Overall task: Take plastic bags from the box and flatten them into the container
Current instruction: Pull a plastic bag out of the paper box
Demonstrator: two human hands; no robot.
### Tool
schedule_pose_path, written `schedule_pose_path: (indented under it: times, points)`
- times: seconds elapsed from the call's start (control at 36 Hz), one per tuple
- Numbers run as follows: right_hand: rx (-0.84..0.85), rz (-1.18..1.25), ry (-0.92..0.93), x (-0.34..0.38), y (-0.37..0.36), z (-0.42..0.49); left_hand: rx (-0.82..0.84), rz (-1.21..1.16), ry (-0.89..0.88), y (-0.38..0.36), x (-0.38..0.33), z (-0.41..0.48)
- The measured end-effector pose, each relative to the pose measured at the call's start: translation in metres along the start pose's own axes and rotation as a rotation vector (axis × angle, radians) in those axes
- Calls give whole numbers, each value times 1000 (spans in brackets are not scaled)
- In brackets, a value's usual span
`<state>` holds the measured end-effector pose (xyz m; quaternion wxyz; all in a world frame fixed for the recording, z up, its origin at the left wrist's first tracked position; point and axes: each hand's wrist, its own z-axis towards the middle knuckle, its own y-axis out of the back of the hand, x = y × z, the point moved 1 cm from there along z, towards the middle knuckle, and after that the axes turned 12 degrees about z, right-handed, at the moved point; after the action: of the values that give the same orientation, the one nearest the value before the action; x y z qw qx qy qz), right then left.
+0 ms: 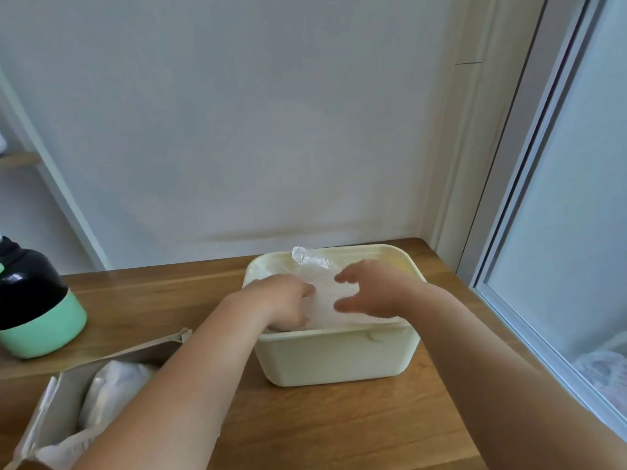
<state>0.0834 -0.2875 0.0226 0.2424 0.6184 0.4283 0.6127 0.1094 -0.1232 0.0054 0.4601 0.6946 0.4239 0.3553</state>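
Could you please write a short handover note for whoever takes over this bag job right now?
Left hand: down inside the container, on the plastic bag; pressing or gripping, cannot tell.
Right hand: fingers spread, open over the same bag.
Box: lower left on the table, more bags inside.
Done: at least one bag is in the container, a corner sticking up at the back.
Left: flatten this bag, then move the rest over.

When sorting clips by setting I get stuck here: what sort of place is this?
Probably a home corner: a wooden table against a plain white wall, a window frame at the right, a green-and-black flask.
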Motion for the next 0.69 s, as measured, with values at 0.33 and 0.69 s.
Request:
schedule_pose_path:
  times: [0.33,0.69]
  points:
    - [84,-16,-163,-19,-3,10,-30,-113,-13,-4,0,7]
    - [-380,358,251,71,-34,-31,-687,-547,155,-10,61,-118]
